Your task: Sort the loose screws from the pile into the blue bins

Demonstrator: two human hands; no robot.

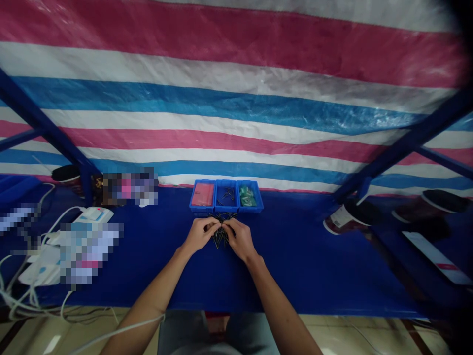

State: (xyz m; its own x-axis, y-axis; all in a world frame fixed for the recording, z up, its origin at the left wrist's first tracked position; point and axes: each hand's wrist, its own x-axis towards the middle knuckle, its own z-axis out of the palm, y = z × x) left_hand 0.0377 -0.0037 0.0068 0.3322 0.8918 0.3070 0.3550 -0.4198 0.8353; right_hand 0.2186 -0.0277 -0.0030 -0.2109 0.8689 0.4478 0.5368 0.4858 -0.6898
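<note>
My left hand point(200, 233) and my right hand point(240, 238) meet over a small pile of dark screws point(220, 235) on the blue table point(295, 256). Both hands have their fingers curled and pinched together at the pile, fingertips nearly touching each other. What each pinch holds is too small to make out. Just behind the pile stand three small blue bins side by side: a left bin point(202, 195) with pink pieces, a middle bin point(226, 195) with dark screws, and a right bin point(250, 196) with green pieces.
White power strips and cables point(55, 246) lie at the left. A round tub point(342, 218) lies tipped at the right beside blue frame posts point(399, 148). A striped tarp point(236, 98) hangs behind the table. The table's front edge is near my body.
</note>
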